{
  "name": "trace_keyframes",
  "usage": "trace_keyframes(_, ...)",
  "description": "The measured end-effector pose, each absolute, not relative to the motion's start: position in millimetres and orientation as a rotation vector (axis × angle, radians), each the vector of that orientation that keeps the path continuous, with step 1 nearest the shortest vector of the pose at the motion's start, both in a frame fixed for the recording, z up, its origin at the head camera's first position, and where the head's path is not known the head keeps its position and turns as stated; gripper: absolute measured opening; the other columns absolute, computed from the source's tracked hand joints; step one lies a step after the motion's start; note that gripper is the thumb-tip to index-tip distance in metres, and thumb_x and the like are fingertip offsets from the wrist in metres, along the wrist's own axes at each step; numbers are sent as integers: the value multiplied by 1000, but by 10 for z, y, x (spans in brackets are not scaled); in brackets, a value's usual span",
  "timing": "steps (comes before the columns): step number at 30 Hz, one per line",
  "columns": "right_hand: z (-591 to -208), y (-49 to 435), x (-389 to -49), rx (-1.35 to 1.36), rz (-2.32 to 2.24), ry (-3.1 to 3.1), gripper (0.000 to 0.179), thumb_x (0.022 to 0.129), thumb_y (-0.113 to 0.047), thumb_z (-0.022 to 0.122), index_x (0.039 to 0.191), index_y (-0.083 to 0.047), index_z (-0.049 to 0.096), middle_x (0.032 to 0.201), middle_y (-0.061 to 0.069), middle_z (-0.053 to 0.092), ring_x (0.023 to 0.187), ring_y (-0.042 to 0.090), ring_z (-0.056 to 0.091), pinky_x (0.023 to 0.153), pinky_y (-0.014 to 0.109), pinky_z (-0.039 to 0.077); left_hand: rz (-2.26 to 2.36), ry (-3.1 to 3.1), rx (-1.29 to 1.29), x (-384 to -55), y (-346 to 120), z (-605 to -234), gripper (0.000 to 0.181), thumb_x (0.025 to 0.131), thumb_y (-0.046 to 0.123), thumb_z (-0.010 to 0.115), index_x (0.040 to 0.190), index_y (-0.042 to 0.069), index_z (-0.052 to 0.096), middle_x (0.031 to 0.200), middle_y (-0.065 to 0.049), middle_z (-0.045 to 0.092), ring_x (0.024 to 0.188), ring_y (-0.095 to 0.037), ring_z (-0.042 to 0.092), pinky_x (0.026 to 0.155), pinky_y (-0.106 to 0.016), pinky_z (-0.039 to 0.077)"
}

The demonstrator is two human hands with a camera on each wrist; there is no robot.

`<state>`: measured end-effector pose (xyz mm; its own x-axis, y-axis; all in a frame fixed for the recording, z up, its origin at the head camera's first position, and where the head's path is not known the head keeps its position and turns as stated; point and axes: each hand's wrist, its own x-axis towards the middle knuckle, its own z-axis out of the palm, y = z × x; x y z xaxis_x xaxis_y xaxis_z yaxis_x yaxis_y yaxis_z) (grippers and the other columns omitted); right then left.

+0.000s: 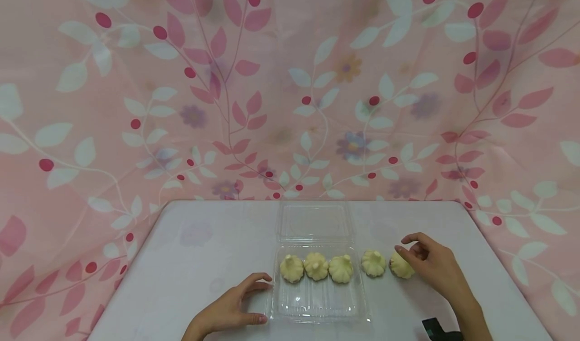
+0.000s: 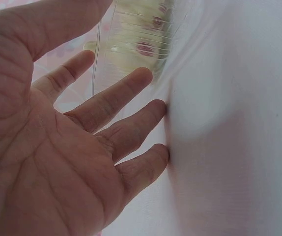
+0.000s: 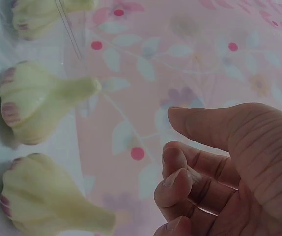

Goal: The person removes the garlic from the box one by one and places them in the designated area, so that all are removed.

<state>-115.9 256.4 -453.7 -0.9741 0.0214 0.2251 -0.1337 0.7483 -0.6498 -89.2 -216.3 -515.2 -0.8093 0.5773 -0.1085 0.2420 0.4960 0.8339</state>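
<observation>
One clear box (image 1: 321, 303), three garlic bulbs (image 1: 315, 266) inside, two loose bulbs (image 1: 373, 264) right of it. Left hand (image 1: 233, 304) relaxed beside its left; right hand (image 1: 430, 263) half-curled, gripping nothing, off its right.

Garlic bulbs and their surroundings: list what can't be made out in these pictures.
Head view: right side of the rightmost garlic bulb, covered by the right hand.
Head view: what the black object is, cut off by the bottom edge.
Left wrist view: details of the bulbs in the clear container, blurred behind its ribbed wall.
Right wrist view: part of the topmost bulb, cut off by the top edge.
</observation>
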Motion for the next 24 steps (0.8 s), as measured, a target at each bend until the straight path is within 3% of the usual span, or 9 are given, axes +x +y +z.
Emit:
trace_keyframes(13, -4578, 2367, -1171, 124, 1129, -2717, 28, 87, -33, 77, 103, -12, 67, 69, -4, 57, 60, 10, 51, 48, 26, 42, 1241, 2349, 665, -895, -2166, -5143, 75, 83, 37, 79, 145, 25, 37, 136, 2, 58, 131, -18, 47, 106, -45, 35)
trace_keyframes(24, -4684, 2210, -1190, 189, 1157, -2707, 26, 87, -33, 77, 101, -14, 66, 68, -6, 54, 59, 9, 50, 50, 25, 42, 1256, 2356, 689, -892, -2164, -5131, 75, 83, 36, 80, 144, 24, 38, 135, 1, 59, 131, -19, 48, 107, -38, 35)
